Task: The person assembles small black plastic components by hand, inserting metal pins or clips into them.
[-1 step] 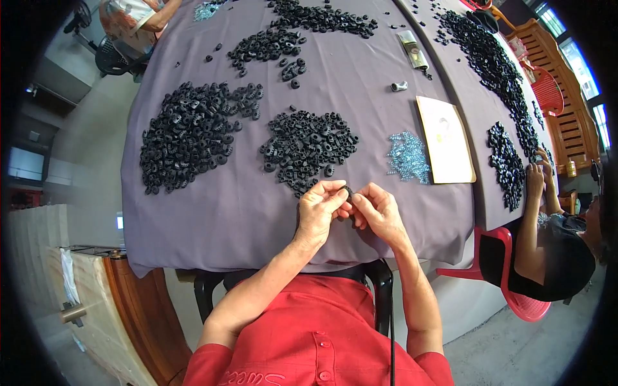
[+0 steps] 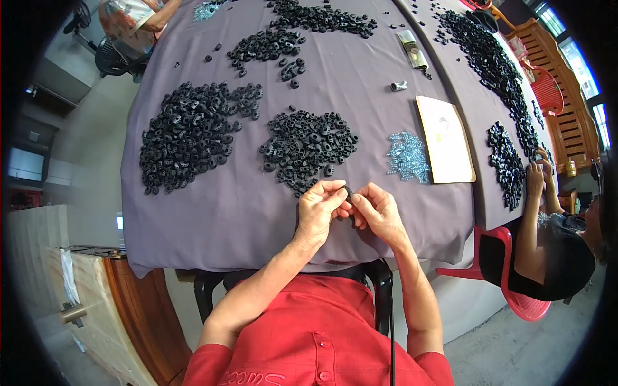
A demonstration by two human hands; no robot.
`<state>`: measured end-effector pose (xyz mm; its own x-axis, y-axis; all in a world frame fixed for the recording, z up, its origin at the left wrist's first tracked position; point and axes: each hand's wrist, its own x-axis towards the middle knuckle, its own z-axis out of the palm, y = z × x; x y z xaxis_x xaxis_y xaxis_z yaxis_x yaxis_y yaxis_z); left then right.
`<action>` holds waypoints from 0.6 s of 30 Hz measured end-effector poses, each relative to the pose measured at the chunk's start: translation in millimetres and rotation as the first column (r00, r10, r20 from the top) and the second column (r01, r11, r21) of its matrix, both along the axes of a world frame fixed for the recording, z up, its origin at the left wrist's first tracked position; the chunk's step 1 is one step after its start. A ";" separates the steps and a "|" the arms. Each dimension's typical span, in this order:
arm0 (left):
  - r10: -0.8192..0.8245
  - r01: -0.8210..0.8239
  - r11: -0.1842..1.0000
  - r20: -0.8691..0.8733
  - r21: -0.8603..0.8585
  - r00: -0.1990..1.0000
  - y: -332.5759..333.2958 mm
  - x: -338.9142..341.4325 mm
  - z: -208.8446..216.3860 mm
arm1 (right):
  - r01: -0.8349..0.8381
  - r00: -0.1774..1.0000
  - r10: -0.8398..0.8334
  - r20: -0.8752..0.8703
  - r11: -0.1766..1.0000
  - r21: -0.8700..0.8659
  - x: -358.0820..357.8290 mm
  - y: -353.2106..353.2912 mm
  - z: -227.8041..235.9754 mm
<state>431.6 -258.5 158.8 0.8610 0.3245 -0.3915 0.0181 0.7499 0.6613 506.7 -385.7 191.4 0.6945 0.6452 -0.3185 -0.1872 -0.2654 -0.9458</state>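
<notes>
My left hand (image 2: 322, 207) and my right hand (image 2: 379, 211) meet over the near edge of the cloth-covered table. Between their pinched fingertips is a small black plastic piece (image 2: 348, 192), shaped like a cord lock part; the fingers cover most of it. Just beyond the hands lies a pile of small hollow black plastic pieces (image 2: 309, 143). A larger heap of ribbed black pieces (image 2: 187, 138) spreads to the left. Right of the middle pile is a small mound of shiny bluish coil springs (image 2: 408, 157).
A cream-coloured card (image 2: 445, 141) lies right of the springs, with a small cylinder (image 2: 399, 85) and a tube-like packet (image 2: 413, 50) farther back. More black pieces (image 2: 322, 19) cover the far table. Another person's hands (image 2: 537, 174) work at the right; someone sits far left.
</notes>
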 end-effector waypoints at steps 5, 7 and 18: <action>-0.013 0.013 1.000 -0.001 -0.015 1.000 0.4 0.3 0.9 | 0.006 0.999 -0.008 0.033 0.999 0.047 -1.0 -0.4 0.7; -0.019 0.019 1.000 0.000 -0.019 1.000 1.0 -0.3 1.2 | 0.018 0.999 -0.020 0.048 0.999 0.048 -2.2 0.2 -0.8; 0.016 -0.017 0.994 0.005 0.107 1.000 -4.6 -2.2 1.6 | 0.101 0.950 -0.089 0.301 0.995 -0.025 -6.2 1.1 -13.8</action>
<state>429.4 -263.1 160.4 0.8568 0.3786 -0.3502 0.0033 0.6750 0.7378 500.4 -384.5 177.6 0.8194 0.5624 -0.1111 0.0760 -0.2988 -0.9513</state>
